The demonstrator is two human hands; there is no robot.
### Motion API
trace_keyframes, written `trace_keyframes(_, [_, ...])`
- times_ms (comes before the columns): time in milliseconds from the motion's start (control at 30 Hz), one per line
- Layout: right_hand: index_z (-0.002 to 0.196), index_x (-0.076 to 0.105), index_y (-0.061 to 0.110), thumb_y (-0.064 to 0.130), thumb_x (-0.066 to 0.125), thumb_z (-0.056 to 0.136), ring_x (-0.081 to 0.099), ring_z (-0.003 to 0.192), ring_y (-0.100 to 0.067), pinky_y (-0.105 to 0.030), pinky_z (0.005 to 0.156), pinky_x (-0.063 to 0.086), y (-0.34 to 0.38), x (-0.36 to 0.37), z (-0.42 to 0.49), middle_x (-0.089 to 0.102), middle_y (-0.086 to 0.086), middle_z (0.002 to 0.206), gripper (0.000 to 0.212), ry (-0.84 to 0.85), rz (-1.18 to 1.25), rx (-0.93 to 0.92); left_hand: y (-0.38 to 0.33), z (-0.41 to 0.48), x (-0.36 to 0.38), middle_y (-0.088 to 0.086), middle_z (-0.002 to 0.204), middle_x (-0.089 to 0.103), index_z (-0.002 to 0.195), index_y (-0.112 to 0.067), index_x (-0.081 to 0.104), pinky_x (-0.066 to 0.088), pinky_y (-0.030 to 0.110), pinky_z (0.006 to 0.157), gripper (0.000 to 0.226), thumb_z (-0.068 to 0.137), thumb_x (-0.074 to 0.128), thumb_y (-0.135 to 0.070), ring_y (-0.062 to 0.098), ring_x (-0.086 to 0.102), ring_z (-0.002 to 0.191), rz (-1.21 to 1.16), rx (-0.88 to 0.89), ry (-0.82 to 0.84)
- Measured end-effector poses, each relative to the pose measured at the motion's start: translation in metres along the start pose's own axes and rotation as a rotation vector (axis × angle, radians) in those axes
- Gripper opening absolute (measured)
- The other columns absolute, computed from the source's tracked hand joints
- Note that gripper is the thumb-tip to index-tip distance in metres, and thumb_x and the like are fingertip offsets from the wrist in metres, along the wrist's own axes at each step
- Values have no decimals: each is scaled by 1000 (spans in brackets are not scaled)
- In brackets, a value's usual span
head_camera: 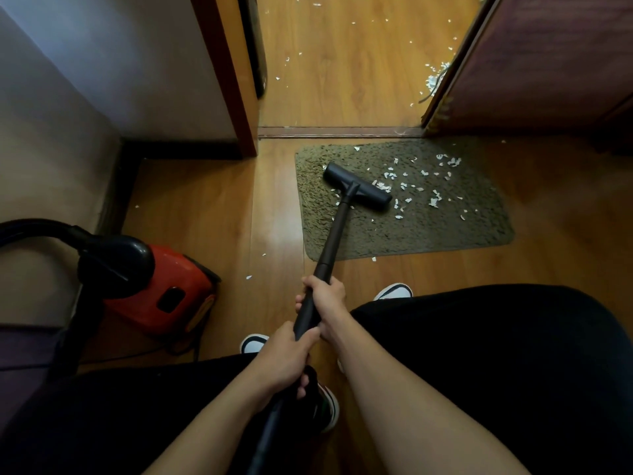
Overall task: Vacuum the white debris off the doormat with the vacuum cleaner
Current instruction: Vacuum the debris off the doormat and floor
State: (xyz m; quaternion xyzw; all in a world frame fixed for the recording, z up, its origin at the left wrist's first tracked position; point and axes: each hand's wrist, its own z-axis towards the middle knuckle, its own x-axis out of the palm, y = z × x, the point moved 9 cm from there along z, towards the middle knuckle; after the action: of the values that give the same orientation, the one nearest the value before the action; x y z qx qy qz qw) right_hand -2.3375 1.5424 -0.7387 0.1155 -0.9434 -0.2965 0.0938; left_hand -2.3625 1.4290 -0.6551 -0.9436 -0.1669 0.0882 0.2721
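Black on olive: rested the vacuum nozzle (358,186) on the left part of the doormat (428,231), centre right of the frame, beside white debris (434,201) strewn to its right. Held the wand (330,241) with right hand (327,299) above left hand (284,361), each grip closed fully round it. Stood red canister (171,293) at lower left.

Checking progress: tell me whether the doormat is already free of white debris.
No, white debris lies on the doormat beside the vacuum head.
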Motion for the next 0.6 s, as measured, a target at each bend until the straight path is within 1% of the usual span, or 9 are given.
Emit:
trace_keyframes(133, [105,55,7,5,63,95,59,45,-17,-26,42,51,-23,13,-21,56,-12,75,13,14,-2,28,20,-20,-13,5,75,53,110,-19,48,45,26,42,23,101,47,-40,11,51,45,6,-3,12])
trace_keyframes(233, [101,53,8,4,63,95,58,43,-17,-26,41,49,-40,20,-36,54,-12,73,12,24,3,36,31,-37,-21,4,74,53,110,-21,49,46,26,42,19,101,45,-37,10,51,46,28,-2,9])
trace_keyframes(433, [101,53,7,5,65,94,60,42,-18,-26,42,50,-59,25,-53,56,-12,71,15,27,-7,36,46,-62,-29,6,78,54,111,-19,49,47,25,44,20,102,45,-36,9,52,46,42,-35,0])
trace_keyframes(600, [105,53,6,5,66,93,61,43,-18,-28,43,51,-59,26,-52,57,-13,71,17,39,-23,35,47,-61,-29,5,79,54,110,-20,48,47,25,45,19,101,45,-38,9,52,47,44,-42,-3])
